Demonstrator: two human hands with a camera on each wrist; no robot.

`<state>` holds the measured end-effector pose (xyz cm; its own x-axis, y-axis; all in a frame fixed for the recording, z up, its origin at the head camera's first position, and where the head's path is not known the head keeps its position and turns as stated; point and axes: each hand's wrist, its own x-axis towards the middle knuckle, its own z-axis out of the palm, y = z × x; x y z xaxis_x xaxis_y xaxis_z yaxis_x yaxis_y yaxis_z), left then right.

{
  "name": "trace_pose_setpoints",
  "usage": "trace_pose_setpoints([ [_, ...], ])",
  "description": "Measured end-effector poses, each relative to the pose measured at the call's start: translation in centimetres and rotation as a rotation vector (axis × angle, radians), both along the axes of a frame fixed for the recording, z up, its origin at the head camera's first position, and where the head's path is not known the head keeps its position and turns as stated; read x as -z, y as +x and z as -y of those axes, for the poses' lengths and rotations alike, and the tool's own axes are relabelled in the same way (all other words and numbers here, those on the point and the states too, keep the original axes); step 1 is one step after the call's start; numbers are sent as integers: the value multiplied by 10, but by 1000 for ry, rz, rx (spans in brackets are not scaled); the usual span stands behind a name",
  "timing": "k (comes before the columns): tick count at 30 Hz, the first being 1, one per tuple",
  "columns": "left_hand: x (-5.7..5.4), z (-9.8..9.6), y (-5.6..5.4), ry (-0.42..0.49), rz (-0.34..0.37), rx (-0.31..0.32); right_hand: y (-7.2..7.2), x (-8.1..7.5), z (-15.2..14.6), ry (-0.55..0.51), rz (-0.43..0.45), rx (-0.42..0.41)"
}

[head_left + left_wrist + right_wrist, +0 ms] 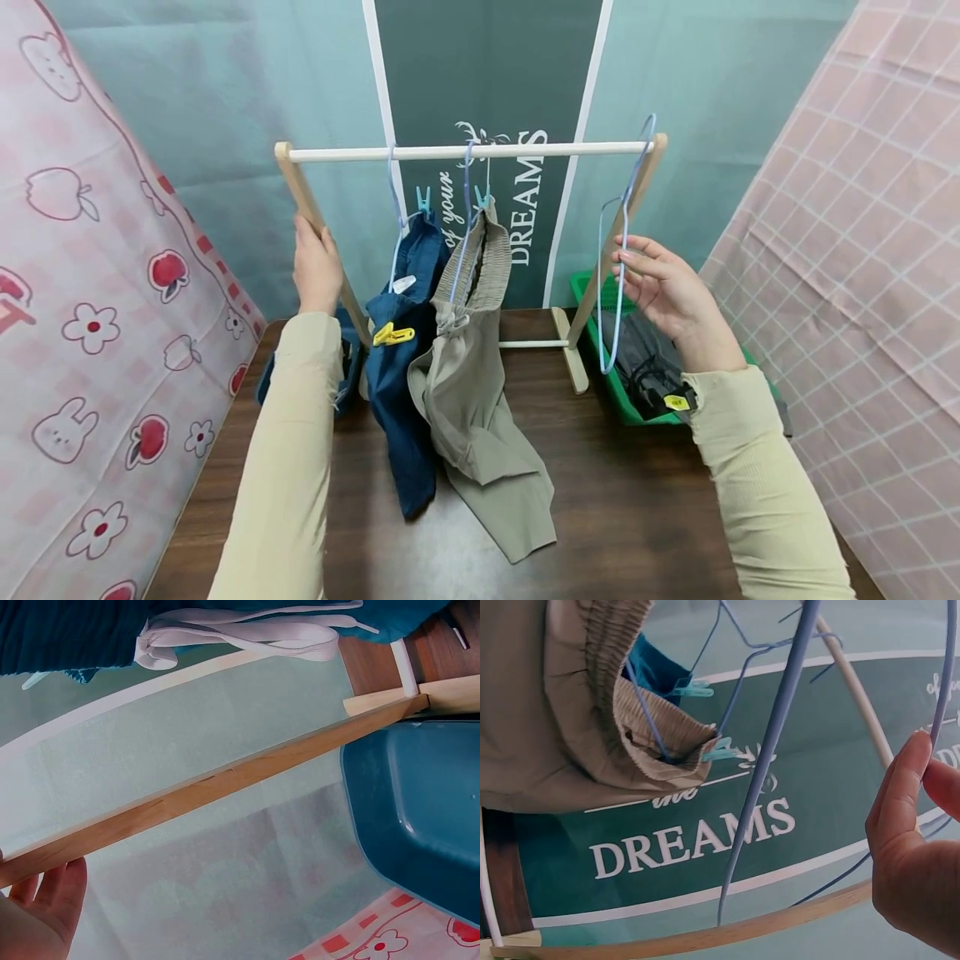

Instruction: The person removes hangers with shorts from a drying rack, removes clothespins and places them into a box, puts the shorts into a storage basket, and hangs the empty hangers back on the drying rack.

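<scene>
1. Pinching hanger [617,329] wire btwn thumb & fingertips: R hand [663,292], at rack's right side. L hand [315,262] grips L post [303,192], fingers behind it.
2. Hanger hangs nr R post [588,304], hook up at right end of bar [555,150]; looks looped over, can't tell if bar bears its wt.
3. Blue pants [401,392] & beige pants [468,383] hang left of mid-bar, side by side, beige to the right. Teal clips [424,200] on far waist edges, yellow clip [393,334] on blue's nr side.
4. Risk: hook might slip off or jam at bar end b/c it sits right by R post. Lower loop could snag green basket [651,420] or dark clothes [652,350] if hand drops. Hard sideways pull could rock rack; L hand's grip prob steadies it.
5. Edges: post tops cap bar both ends; blue bin [405,847] by L post's foot; basket by R post's foot limits low moves.
6. Room: widest gap on bar = beige pants' hook to hanger. Nr table [630,517] gives space right of pant legs; can't tell if legs touch it.
</scene>
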<state>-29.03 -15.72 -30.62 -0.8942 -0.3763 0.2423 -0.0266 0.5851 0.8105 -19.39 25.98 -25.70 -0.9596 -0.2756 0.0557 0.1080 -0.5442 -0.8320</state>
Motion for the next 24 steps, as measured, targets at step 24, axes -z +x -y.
trace_pose_setpoints([
  [24, 3, -3, -1, 82, -55, 38, -11, 30, -1, 13, 89, 45],
])
